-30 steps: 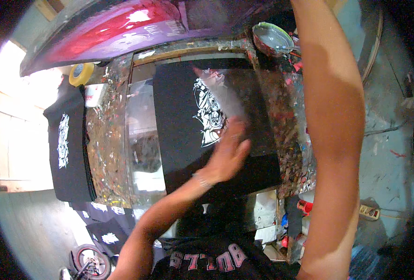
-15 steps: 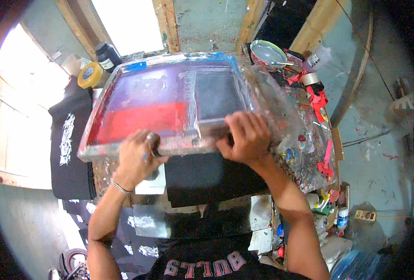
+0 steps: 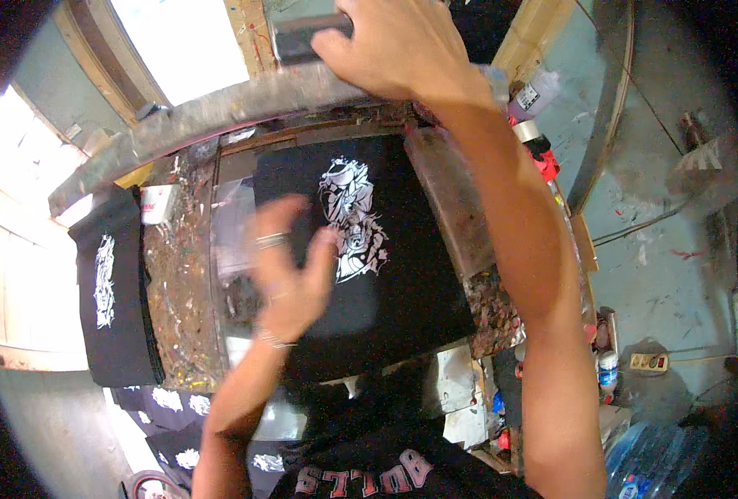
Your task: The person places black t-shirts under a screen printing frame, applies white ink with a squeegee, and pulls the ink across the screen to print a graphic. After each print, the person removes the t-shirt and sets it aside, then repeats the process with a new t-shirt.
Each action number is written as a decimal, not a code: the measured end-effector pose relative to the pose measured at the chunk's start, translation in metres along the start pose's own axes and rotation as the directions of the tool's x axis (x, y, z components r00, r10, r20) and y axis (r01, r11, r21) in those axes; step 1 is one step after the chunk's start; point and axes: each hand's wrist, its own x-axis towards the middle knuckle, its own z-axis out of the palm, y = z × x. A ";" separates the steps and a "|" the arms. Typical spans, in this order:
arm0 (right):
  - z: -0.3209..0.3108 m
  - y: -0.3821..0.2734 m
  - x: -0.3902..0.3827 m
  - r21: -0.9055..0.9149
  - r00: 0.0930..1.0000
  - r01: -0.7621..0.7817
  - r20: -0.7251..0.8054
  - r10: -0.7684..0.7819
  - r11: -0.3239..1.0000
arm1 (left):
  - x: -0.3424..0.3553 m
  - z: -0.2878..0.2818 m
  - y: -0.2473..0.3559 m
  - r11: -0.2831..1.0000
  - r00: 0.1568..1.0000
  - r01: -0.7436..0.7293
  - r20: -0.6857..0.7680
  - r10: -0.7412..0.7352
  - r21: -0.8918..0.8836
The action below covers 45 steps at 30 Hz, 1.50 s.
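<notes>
A screen-printing frame (image 3: 248, 101) is tilted up at the far side, showing its worn near edge. My right hand (image 3: 406, 46) reaches up there, closed on a dark bar that looks like a squeegee (image 3: 306, 37); whether it also grips the frame is hidden. Below lies a black fabric piece (image 3: 410, 308) with a white printed design (image 3: 354, 220). Over the fabric's left part hovers my left hand (image 3: 290, 266), blurred, fingers and thumb apart and holding nothing; I cannot tell whether it touches the fabric.
At the left lies a stack of black fabric (image 3: 123, 341) with a white print on top. A white cup (image 3: 159, 204) stands beside it on the stained table (image 3: 177, 308). Bottles (image 3: 535, 96) and a tape roll (image 3: 525, 130) sit at the back right.
The frame has swung up and away, uncovering the printed black fabric. My left hand has let go of the frame and moved right over the fabric; my right hand has risen to the far side.
</notes>
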 end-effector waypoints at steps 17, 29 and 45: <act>0.049 0.020 -0.080 -0.153 0.910 0.235 -0.312 -0.273 0.960 | 0.071 -0.107 -0.032 0.893 0.984 -0.119 0.170 0.049 0.433; 0.164 0.037 -0.187 0.119 0.902 0.026 0.425 -0.075 0.993 | -0.101 -0.042 -0.092 0.963 0.730 -0.045 0.667 -0.149 0.265; 0.160 0.019 -0.237 0.029 0.940 0.128 0.315 -0.130 0.991 | -0.113 -0.034 -0.115 0.984 0.795 -0.015 0.599 -0.097 0.179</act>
